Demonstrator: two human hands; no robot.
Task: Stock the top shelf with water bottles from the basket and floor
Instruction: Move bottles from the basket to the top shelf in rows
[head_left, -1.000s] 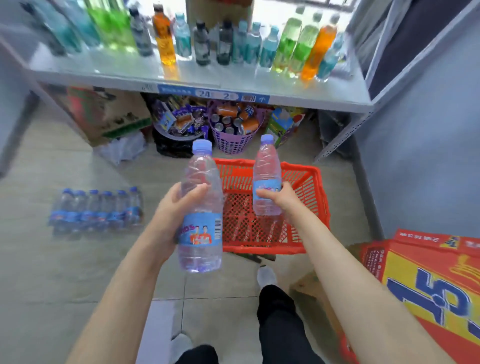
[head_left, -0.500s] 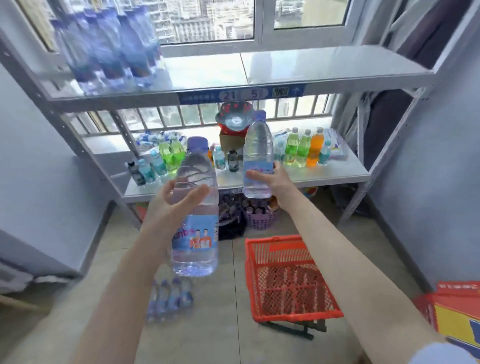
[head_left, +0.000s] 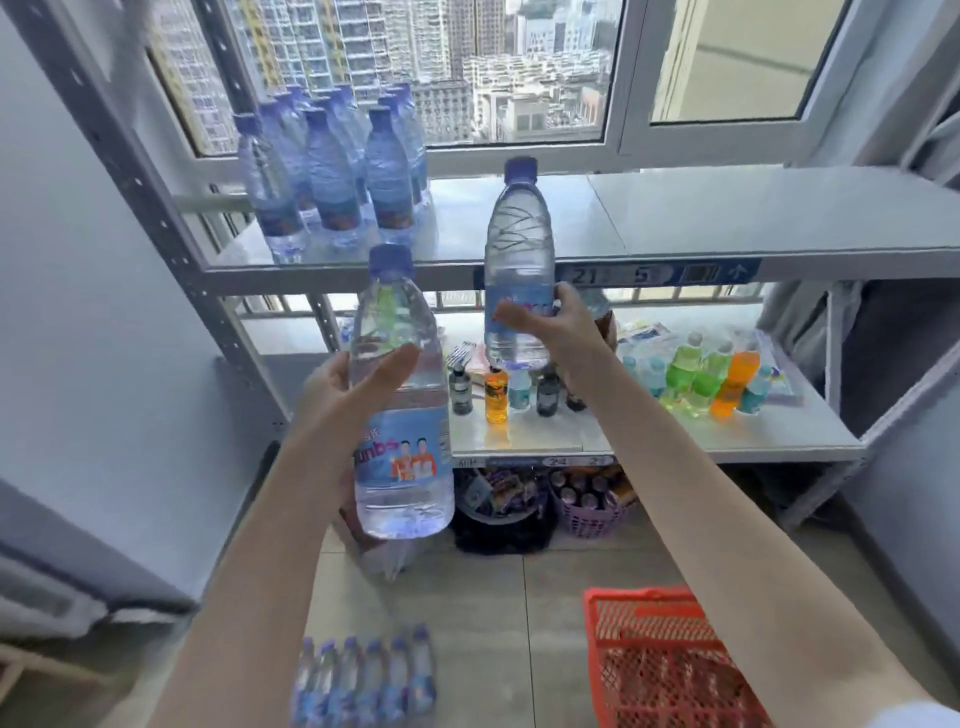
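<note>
Centre-left: left hand gripped an upright water bottle round its middle. Centre: right hand gripped a second bottle at its label, before the top shelf edge. Upper left: stocked bottles on that shelf. Lower right: red basket. Bottom centre: bottle pack on the floor.

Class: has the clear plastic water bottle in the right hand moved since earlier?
Yes. The clear plastic water bottle rose from the red basket to the grey metal top shelf's edge.

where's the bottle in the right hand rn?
Head view, centre: the right hand holds the water bottle upright before the top shelf edge, right of the stocked bottles, not yet set down.
</note>
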